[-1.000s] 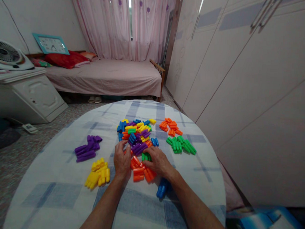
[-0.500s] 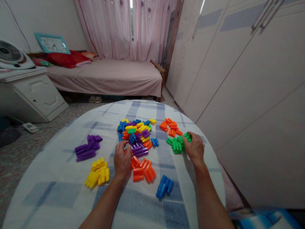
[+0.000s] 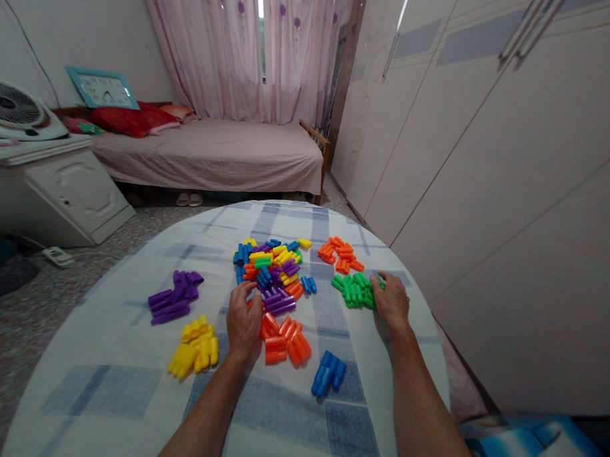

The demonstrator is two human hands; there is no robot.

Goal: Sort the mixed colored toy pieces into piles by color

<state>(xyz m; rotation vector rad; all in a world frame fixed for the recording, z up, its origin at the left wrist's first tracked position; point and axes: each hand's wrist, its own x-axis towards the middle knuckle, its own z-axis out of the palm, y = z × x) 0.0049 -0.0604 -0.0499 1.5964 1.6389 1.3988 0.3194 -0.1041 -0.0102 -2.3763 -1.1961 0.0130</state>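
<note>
A small heap of green plastic pieces lies on the tabletop at the fingers of the right hand. These fingers are bent over the heap's right end; whether they grip a piece cannot be told. A cluster of orange pieces sits just beyond them, to the left.

The left hand rests by the near left edge of a mixed multicoloured pile. Its fingers are curled and partly hidden, so whether they hold anything is unclear. Purple pieces lie just right of those fingers, with a second orange cluster nearer the viewer. To their left are more purple pieces, and nearer, yellow ones. Blue pieces lie between the two forearms, nearer the viewer than either hand's fingers.

Well beyond the fingers stand a pink-covered bed and pink curtains. A pale wardrobe rises to the right; a fan sits far left on a white cabinet.
</note>
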